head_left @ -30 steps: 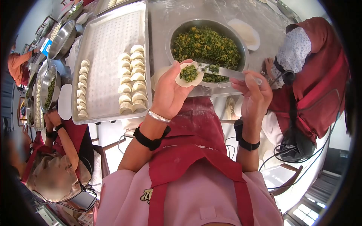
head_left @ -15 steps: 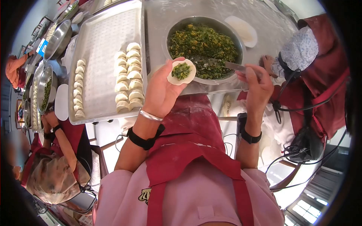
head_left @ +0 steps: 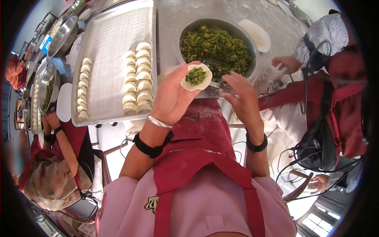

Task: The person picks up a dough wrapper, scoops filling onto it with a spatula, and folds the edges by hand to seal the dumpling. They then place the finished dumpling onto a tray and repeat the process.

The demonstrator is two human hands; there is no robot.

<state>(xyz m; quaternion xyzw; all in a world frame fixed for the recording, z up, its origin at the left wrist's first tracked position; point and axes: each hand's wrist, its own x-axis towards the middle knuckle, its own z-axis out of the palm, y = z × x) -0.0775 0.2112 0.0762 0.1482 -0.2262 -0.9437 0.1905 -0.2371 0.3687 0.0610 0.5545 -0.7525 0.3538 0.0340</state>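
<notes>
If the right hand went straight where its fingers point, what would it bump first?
Probably the metal bowl of green filling: the right hand points toward its near side, though the hand's height is unclear.

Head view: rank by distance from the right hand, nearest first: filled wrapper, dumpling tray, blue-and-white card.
1. Filled wrapper, in the left hand
2. Dumpling tray, left of that hand
3. Blue-and-white card, far left, beyond the tray

Scene bright. Window (head_left: 319,225), lower right, overexposed; floor (head_left: 114,161), left of lower centre, burnt white. Soft sheen on table (head_left: 169,23), upper centre. Wide-angle distortion bends edges; corners black.
</notes>
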